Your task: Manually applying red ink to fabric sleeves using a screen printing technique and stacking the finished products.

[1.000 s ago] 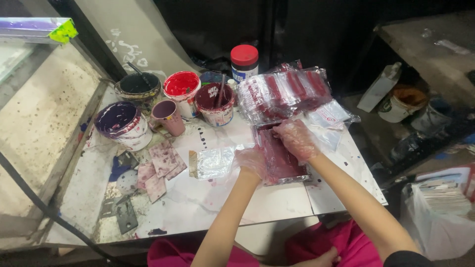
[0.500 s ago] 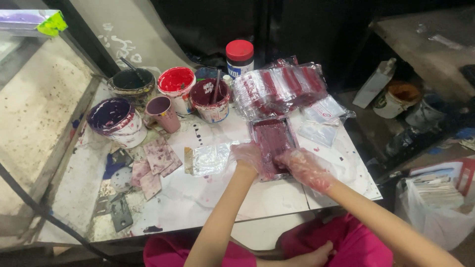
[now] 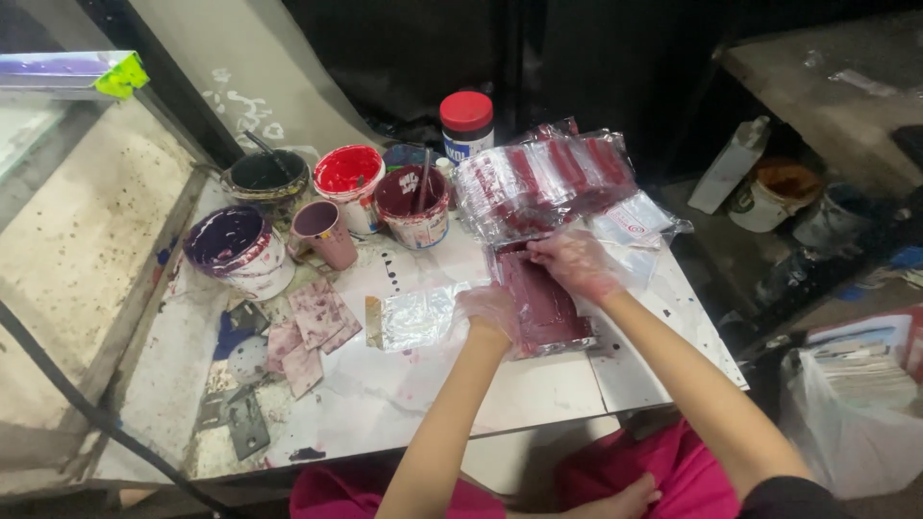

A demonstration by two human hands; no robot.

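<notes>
A flat dark red sheet in clear plastic wrap (image 3: 546, 309) lies on the stained white table (image 3: 404, 404). My left hand (image 3: 490, 312), in a thin clear glove, grips its left edge. At the sheet's far end my gloved right hand (image 3: 577, 261) pinches the wrap. Just behind it sits a pile of similar wrapped red sheets (image 3: 543, 181). An empty clear plastic bag (image 3: 418, 317) lies left of my left hand.
Paint pots stand at the back: a purple bucket (image 3: 236, 250), a black pot (image 3: 264, 178), a red pot (image 3: 348, 183), a dark red pot with a stick (image 3: 413, 204), a pink cup (image 3: 322, 231), a red-lidded jar (image 3: 466, 123). Stained cards (image 3: 312, 327) lie left. Containers sit on the floor at right (image 3: 779, 197).
My right hand went down toward the sheet's near right corner, then came back up to its far end. My left hand stayed on the left edge.
</notes>
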